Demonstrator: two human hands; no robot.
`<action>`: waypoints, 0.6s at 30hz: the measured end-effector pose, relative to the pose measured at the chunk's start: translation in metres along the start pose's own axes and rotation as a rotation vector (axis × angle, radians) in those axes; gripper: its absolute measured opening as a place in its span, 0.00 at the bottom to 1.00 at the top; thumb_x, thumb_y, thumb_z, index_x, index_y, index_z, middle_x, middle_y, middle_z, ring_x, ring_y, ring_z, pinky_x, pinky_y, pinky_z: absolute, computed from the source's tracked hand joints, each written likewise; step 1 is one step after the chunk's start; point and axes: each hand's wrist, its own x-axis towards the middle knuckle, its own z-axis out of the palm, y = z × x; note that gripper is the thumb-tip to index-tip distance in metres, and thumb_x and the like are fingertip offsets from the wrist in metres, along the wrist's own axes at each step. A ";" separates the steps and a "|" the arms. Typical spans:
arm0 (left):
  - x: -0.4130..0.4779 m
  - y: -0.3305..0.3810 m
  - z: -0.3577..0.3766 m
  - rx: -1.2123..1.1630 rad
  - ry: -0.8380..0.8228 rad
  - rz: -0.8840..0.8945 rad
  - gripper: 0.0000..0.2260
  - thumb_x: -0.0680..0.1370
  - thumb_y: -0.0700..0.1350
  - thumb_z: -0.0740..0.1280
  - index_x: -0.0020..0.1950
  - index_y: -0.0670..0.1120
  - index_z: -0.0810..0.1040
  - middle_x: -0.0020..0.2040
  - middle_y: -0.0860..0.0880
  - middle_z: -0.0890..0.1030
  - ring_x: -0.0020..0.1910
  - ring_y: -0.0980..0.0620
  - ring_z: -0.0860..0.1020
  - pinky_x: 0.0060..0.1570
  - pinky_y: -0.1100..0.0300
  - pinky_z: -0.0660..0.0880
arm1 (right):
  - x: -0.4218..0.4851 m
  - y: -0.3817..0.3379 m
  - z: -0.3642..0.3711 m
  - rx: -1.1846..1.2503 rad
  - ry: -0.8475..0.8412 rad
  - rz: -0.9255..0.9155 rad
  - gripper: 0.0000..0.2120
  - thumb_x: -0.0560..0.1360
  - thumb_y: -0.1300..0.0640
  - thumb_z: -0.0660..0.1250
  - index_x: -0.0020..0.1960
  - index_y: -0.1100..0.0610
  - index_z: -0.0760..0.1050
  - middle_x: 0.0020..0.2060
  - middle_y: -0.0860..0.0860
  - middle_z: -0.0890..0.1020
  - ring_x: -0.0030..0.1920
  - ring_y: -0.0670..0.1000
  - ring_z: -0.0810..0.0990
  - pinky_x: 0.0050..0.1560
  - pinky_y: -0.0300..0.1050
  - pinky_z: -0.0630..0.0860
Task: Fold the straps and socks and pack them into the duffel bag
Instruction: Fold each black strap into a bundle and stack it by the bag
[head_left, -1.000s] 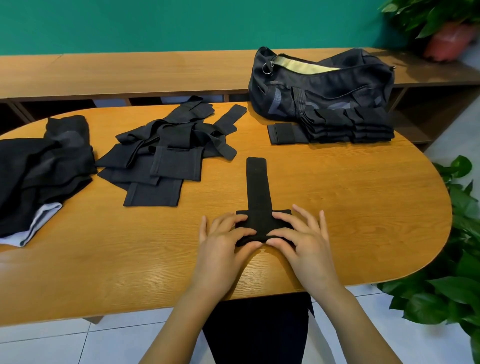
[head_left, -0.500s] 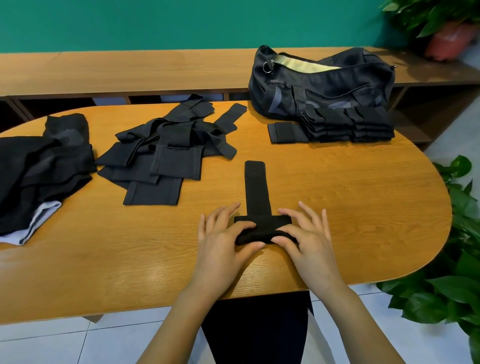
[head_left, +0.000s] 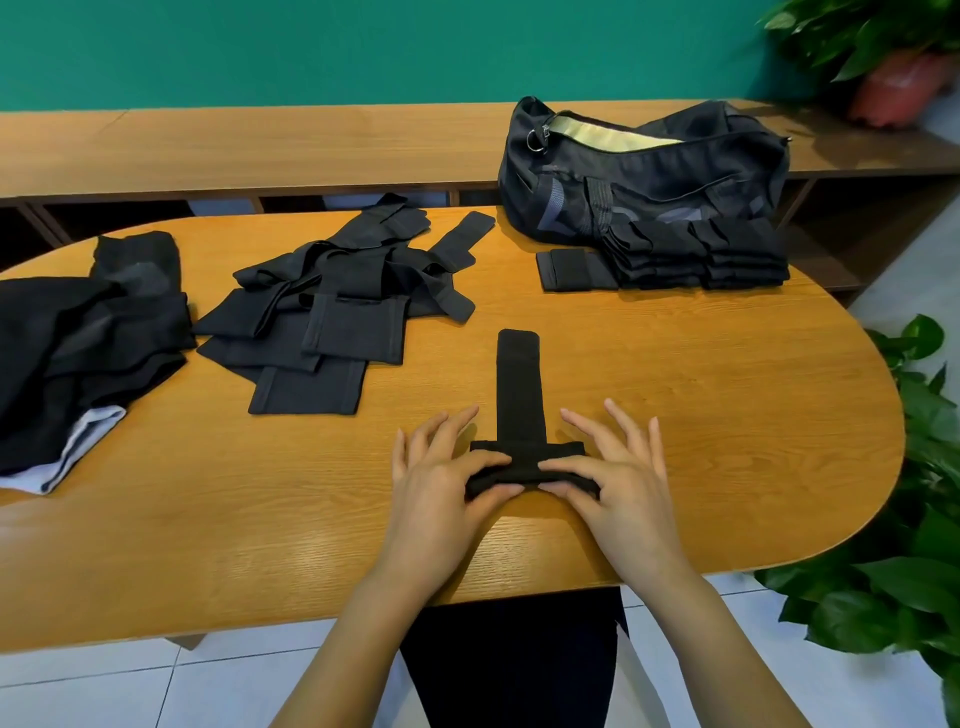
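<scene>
The left hand (head_left: 441, 491) and right hand (head_left: 621, 483) each pinch the rolled near end of a black strap (head_left: 518, 384) between thumb and forefinger, with the other fingers spread and lifted. The strap lies on the table (head_left: 727, 415) near its front edge, well apart from the duffel bag (head_left: 649, 176).

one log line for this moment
strap: near end folded | left hand: pinches fold | right hand: pinches fold | duffel bag: open

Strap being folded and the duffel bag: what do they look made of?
The strap looks like matte black woven or elastic fabric: no shine, and a soft fold at its near end. The duffel bag looks like dark synthetic cloth, perhaps nylon: slight sheen, slumped shape, a pale yellowish lining and a metal-looking ring.
</scene>
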 end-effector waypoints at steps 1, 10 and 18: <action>0.000 -0.001 0.000 0.005 -0.005 -0.004 0.16 0.72 0.59 0.70 0.59 0.59 0.81 0.74 0.56 0.65 0.75 0.50 0.56 0.74 0.41 0.45 | 0.000 0.000 0.000 0.004 0.000 0.005 0.15 0.71 0.39 0.61 0.49 0.41 0.84 0.68 0.42 0.73 0.76 0.51 0.57 0.75 0.65 0.44; 0.003 0.002 0.001 -0.017 0.037 -0.029 0.16 0.74 0.62 0.63 0.52 0.56 0.84 0.72 0.57 0.69 0.73 0.51 0.59 0.74 0.43 0.47 | 0.001 0.003 0.001 0.005 -0.014 0.072 0.22 0.72 0.32 0.63 0.51 0.46 0.84 0.68 0.38 0.71 0.76 0.47 0.54 0.76 0.57 0.39; 0.003 -0.002 0.001 -0.039 0.034 -0.035 0.14 0.72 0.51 0.73 0.57 0.57 0.82 0.73 0.54 0.68 0.73 0.48 0.61 0.73 0.38 0.50 | 0.002 0.008 -0.004 0.001 0.013 0.105 0.10 0.72 0.58 0.73 0.49 0.44 0.83 0.67 0.43 0.74 0.76 0.51 0.56 0.76 0.54 0.38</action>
